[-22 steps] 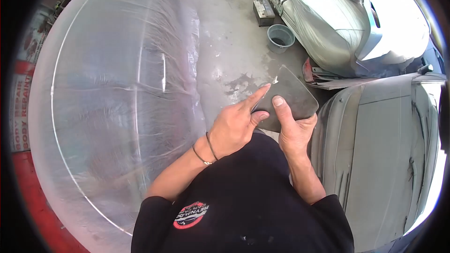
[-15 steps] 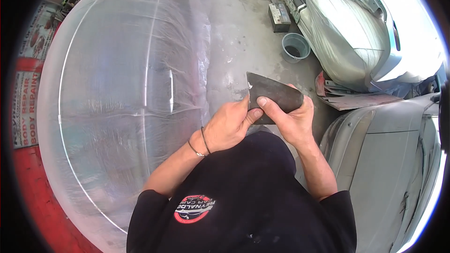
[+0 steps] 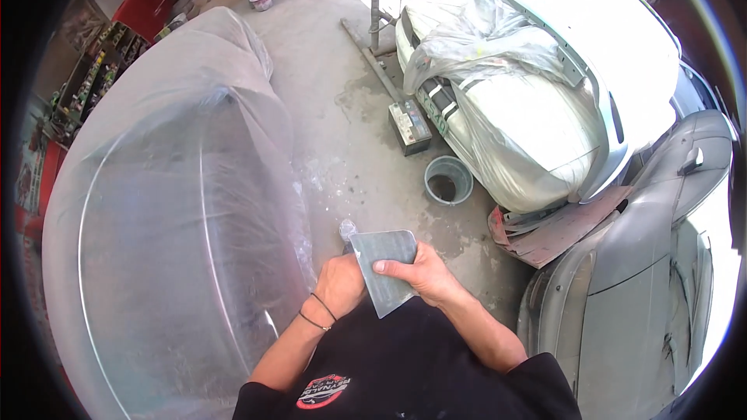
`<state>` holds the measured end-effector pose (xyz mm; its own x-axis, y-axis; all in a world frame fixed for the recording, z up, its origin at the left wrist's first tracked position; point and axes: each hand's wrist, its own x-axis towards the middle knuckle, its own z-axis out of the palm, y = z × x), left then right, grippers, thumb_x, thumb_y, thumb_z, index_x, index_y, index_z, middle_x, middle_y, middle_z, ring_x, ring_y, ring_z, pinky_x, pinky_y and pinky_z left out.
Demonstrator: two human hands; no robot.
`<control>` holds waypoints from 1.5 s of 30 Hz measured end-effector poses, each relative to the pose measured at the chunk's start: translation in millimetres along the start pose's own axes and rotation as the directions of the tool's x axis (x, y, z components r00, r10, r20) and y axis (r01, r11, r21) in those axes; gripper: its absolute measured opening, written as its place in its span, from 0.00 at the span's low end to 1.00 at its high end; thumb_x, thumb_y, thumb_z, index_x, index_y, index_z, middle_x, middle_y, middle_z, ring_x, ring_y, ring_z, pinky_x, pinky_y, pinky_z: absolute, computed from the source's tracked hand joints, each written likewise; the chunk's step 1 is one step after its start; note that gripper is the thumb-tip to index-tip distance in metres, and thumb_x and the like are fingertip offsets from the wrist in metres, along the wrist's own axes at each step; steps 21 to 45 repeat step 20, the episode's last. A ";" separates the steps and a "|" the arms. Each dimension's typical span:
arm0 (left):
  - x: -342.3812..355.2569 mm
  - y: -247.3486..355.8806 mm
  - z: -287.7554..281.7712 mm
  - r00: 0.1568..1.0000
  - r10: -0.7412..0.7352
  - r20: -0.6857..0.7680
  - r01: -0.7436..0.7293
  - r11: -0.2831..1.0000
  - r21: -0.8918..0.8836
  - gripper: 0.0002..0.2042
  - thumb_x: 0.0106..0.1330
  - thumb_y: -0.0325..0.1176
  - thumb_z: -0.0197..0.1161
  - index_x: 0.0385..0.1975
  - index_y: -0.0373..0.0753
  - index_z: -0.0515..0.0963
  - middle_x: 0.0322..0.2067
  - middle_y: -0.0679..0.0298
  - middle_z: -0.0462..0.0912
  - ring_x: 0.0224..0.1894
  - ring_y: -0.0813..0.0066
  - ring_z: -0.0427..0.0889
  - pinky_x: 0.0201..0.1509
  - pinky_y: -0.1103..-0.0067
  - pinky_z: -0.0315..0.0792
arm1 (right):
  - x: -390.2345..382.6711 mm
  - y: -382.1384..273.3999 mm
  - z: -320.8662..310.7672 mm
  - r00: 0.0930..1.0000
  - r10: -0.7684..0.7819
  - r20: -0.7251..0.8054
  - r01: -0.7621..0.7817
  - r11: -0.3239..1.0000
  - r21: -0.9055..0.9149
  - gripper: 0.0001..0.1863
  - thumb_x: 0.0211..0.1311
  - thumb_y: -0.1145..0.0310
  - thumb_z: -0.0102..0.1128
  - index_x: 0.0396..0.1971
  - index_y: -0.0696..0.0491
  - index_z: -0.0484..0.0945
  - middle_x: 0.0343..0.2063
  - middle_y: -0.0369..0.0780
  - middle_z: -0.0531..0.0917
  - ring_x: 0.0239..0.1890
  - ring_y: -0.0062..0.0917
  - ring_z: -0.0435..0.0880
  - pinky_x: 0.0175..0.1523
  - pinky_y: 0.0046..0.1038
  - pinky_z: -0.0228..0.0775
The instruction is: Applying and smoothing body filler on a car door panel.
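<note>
A folded grey sheet of sandpaper (image 3: pixel 386 253) is held up in front of my black shirt. My right hand (image 3: pixel 424 274) grips its right side, thumb laid flat across the front and the other fingers behind. Closed at the sheet's left edge is my left hand (image 3: pixel 341 284), with a thin dark band and a bracelet on its wrist. The sheet hides its fingertips. Just beyond the sheet's upper left corner, a small pale rounded thing (image 3: pixel 348 228) shows low down; I cannot make out what it is.
A car under clear plastic sheeting (image 3: pixel 148 225) fills the left side. On the concrete floor stand a grey bucket (image 3: pixel 449 180) and a car battery (image 3: pixel 409 127). A plastic-wrapped pale car body part (image 3: pixel 529 124) and grey panels (image 3: pixel 630 311) line the right.
The view has swung up, showing more floor ahead. Both hands and the sandpaper sit lower and left in view; the sheet is tilted differently, and my left thumb has gone out of sight.
</note>
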<state>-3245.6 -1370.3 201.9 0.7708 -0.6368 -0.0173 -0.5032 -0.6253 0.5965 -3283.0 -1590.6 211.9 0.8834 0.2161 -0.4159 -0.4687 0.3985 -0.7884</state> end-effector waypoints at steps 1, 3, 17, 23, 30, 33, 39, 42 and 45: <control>16.7 -23.6 -6.3 0.998 -0.056 0.022 0.057 0.995 -0.086 0.13 0.82 0.34 0.67 0.58 0.35 0.84 0.48 0.51 0.93 0.47 0.46 0.93 0.51 0.63 0.87 | 32.0 -6.1 7.5 0.996 -0.086 0.021 0.086 0.996 -0.012 0.24 0.70 0.64 0.84 0.60 0.59 0.86 0.52 0.40 0.93 0.52 0.25 0.92 0.57 0.33 0.86; 55.3 -65.3 -22.6 0.982 -0.187 0.023 0.173 0.849 -0.499 0.18 0.86 0.40 0.64 0.64 0.33 0.81 0.56 0.54 0.92 0.53 0.51 0.93 0.56 0.64 0.86 | 96.3 -23.8 22.3 0.997 -0.006 -0.079 0.018 0.987 0.157 0.24 0.71 0.63 0.83 0.60 0.59 0.86 0.52 0.41 0.93 0.52 0.26 0.92 0.56 0.34 0.87; 216.6 -315.1 -148.5 0.901 -0.275 0.335 0.419 0.354 -0.836 0.26 0.77 0.35 0.79 0.71 0.31 0.83 0.50 0.63 0.93 0.56 0.73 0.88 0.67 0.74 0.78 | 381.9 -94.0 33.4 0.963 0.266 0.046 -0.240 0.769 0.592 0.21 0.76 0.62 0.78 0.60 0.57 0.84 0.52 0.44 0.93 0.54 0.34 0.95 0.63 0.44 0.90; 269.8 -368.9 -172.8 0.889 -0.302 0.343 0.443 0.380 -0.812 0.27 0.78 0.35 0.76 0.74 0.32 0.82 0.60 0.59 0.91 0.59 0.70 0.88 0.69 0.72 0.80 | 444.6 -134.4 7.8 0.991 0.132 -0.019 -0.100 0.827 0.553 0.22 0.76 0.61 0.78 0.61 0.56 0.84 0.55 0.47 0.92 0.57 0.36 0.95 0.66 0.44 0.88; 269.8 -368.9 -172.8 0.889 -0.302 0.343 0.443 0.380 -0.812 0.27 0.78 0.35 0.76 0.74 0.32 0.82 0.60 0.59 0.91 0.59 0.70 0.88 0.69 0.72 0.80 | 444.6 -134.4 7.8 0.991 0.132 -0.019 -0.100 0.827 0.553 0.22 0.76 0.61 0.78 0.61 0.56 0.84 0.55 0.47 0.92 0.57 0.36 0.95 0.66 0.44 0.88; 269.8 -368.9 -172.8 0.889 -0.302 0.343 0.443 0.380 -0.812 0.27 0.78 0.35 0.76 0.74 0.32 0.82 0.60 0.59 0.91 0.59 0.70 0.88 0.69 0.72 0.80 | 444.6 -134.4 7.8 0.991 0.132 -0.019 -0.100 0.827 0.553 0.22 0.76 0.61 0.78 0.61 0.56 0.84 0.55 0.47 0.92 0.57 0.36 0.95 0.66 0.44 0.88; 269.8 -368.9 -172.8 0.889 -0.302 0.343 0.443 0.380 -0.812 0.27 0.78 0.35 0.76 0.74 0.32 0.82 0.60 0.59 0.91 0.59 0.70 0.88 0.69 0.72 0.80 | 444.6 -134.4 7.8 0.991 0.132 -0.019 -0.100 0.827 0.553 0.22 0.76 0.61 0.78 0.61 0.56 0.84 0.55 0.47 0.92 0.57 0.36 0.95 0.66 0.44 0.88; 269.8 -368.9 -172.8 0.889 -0.302 0.343 0.443 0.380 -0.812 0.27 0.78 0.35 0.76 0.74 0.32 0.82 0.60 0.59 0.91 0.59 0.70 0.88 0.69 0.72 0.80 | 444.6 -134.4 7.8 0.991 0.132 -0.019 -0.100 0.827 0.553 0.22 0.76 0.61 0.78 0.61 0.56 0.84 0.55 0.47 0.92 0.57 0.36 0.95 0.66 0.44 0.88; 269.8 -368.9 -172.8 0.889 -0.302 0.343 0.443 0.380 -0.812 0.27 0.78 0.35 0.76 0.74 0.32 0.82 0.60 0.59 0.91 0.59 0.70 0.88 0.69 0.72 0.80 | 444.6 -134.4 7.8 0.991 0.132 -0.019 -0.100 0.827 0.553 0.22 0.76 0.61 0.78 0.61 0.56 0.84 0.55 0.47 0.92 0.57 0.36 0.95 0.66 0.44 0.88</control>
